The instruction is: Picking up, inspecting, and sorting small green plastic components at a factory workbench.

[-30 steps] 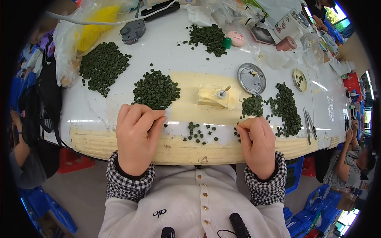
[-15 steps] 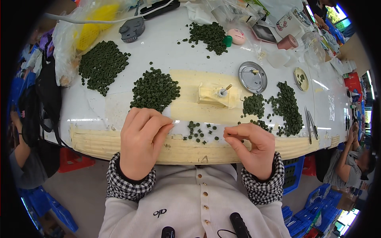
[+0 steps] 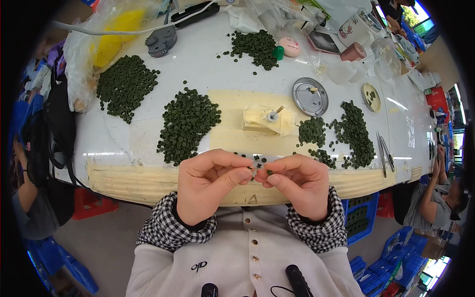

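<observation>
Both hands meet fingertip to fingertip over the table's near edge. My left hand is closed in a pinch; what sits between its fingertips is too small to name. Pinched in my right hand is a small dark green round piece. Loose green pieces lie just behind the fingertips, partly hidden by them. Left of centre rises a large pile of green pieces. A smaller pile and a long pile lie to the right. Behind my hands stands a tape-covered block with a thin stick poking up.
A round metal lid and tweezers are at right, with a small cream dish. More green piles lie farther back. A mug, a grey device and plastic bags crowd the far side. Other people sit at both sides.
My left hand has moved right from beside the large pile, and my right hand has shifted slightly left. Their fingertips now come together. The view has shifted slightly.
</observation>
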The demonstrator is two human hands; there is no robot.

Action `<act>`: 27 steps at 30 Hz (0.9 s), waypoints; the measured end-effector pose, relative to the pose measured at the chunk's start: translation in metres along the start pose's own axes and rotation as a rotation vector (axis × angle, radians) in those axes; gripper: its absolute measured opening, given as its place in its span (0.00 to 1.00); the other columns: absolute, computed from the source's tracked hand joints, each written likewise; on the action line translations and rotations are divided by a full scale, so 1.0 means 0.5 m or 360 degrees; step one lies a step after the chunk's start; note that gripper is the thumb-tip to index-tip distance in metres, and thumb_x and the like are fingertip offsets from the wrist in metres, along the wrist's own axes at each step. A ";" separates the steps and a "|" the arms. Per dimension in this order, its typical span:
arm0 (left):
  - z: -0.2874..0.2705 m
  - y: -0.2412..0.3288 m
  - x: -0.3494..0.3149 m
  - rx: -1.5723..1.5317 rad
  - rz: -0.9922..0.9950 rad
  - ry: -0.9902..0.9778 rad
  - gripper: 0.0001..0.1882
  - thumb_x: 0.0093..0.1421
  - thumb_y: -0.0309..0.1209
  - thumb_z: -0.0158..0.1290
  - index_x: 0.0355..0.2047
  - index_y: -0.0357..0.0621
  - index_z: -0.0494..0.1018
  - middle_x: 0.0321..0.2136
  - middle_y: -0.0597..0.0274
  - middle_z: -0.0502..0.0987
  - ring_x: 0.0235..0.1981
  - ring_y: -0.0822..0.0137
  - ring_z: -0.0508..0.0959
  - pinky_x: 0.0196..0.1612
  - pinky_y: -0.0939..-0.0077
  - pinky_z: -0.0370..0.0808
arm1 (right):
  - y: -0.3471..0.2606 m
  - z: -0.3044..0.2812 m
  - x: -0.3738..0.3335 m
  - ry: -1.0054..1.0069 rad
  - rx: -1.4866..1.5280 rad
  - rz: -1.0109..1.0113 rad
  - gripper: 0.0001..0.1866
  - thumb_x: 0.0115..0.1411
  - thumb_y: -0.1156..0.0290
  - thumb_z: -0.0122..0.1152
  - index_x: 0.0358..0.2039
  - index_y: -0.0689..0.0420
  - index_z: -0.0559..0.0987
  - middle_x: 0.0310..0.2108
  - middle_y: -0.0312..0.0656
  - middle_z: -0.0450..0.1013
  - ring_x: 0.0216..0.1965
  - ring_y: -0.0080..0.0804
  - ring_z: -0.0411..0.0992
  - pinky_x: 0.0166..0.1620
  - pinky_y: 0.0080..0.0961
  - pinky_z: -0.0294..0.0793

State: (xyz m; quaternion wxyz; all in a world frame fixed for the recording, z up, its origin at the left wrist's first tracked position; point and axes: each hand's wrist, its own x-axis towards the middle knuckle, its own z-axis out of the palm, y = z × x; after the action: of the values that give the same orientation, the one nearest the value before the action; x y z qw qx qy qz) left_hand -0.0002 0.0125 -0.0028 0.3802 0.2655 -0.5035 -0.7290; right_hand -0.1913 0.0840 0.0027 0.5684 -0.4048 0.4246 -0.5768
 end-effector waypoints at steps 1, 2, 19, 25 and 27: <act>0.000 0.001 -0.002 -0.0024 -0.0022 -0.0004 0.09 0.59 0.17 0.55 0.40 0.29 0.75 0.36 0.54 0.80 0.39 0.70 0.80 0.44 0.79 0.78 | 0.000 0.001 0.000 0.0006 -0.0023 -0.0013 0.11 0.58 0.84 0.58 0.42 0.69 0.77 0.39 0.48 0.78 0.42 0.28 0.77 0.47 0.22 0.77; 0.000 0.001 -0.002 -0.0047 -0.0040 -0.0011 0.09 0.59 0.17 0.54 0.41 0.29 0.75 0.37 0.53 0.80 0.40 0.70 0.80 0.45 0.79 0.78 | 0.000 0.001 0.001 0.0009 -0.0083 -0.0040 0.11 0.58 0.84 0.59 0.42 0.69 0.77 0.38 0.48 0.78 0.41 0.28 0.78 0.47 0.22 0.77; -0.002 -0.006 0.001 -0.0101 0.0087 -0.0127 0.10 0.59 0.14 0.53 0.41 0.28 0.74 0.39 0.48 0.79 0.43 0.65 0.80 0.48 0.76 0.77 | -0.013 0.021 0.010 0.0116 -0.0450 -0.0140 0.10 0.56 0.83 0.60 0.40 0.67 0.78 0.36 0.44 0.79 0.38 0.24 0.78 0.44 0.21 0.77; 0.006 -0.002 -0.002 -0.0097 0.0023 -0.0051 0.09 0.58 0.14 0.53 0.41 0.27 0.74 0.39 0.50 0.79 0.41 0.66 0.80 0.47 0.77 0.77 | -0.009 0.025 0.013 0.0109 -0.0461 -0.0161 0.08 0.57 0.83 0.60 0.39 0.66 0.78 0.35 0.42 0.78 0.36 0.24 0.77 0.43 0.19 0.76; 0.004 -0.004 -0.001 -0.0095 0.0022 -0.0063 0.09 0.58 0.14 0.54 0.40 0.27 0.74 0.38 0.51 0.79 0.41 0.67 0.80 0.47 0.77 0.78 | -0.005 0.017 0.019 0.0050 -0.0579 -0.0294 0.08 0.57 0.83 0.60 0.38 0.66 0.79 0.35 0.41 0.76 0.36 0.24 0.75 0.43 0.19 0.76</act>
State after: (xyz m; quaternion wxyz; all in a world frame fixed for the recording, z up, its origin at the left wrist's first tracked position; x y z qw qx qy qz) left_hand -0.0020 0.0144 -0.0037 0.3830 0.2360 -0.4908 -0.7461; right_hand -0.1845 0.0742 0.0077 0.4239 -0.5290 0.4917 -0.5465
